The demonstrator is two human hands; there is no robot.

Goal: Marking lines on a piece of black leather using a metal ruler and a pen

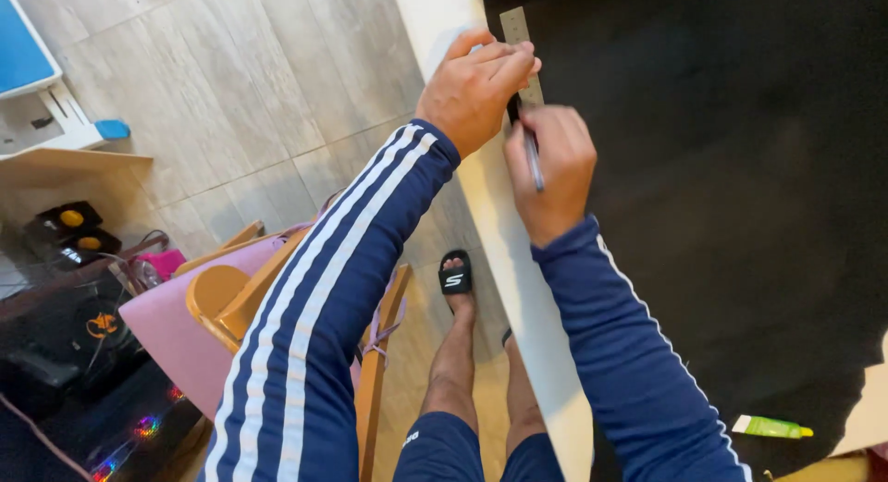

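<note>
My left hand (474, 86) presses a metal ruler (515, 27) flat near the left edge of a black sheet (721, 186) that covers a white table (435, 10). My right hand (548, 167) grips a dark pen (533, 163), its tip against the ruler's edge just below the left hand's fingers. Most of the ruler is hidden under the two hands. Both arms wear blue sleeves, and the left sleeve has white stripes.
A green tube (772, 428) lies on the black sheet at the lower right. A wooden chair with a pink cushion (185, 325) stands on the tiled floor to the left. My feet in black slides (454, 278) show below the table edge. Dark boxes (69, 228) sit at far left.
</note>
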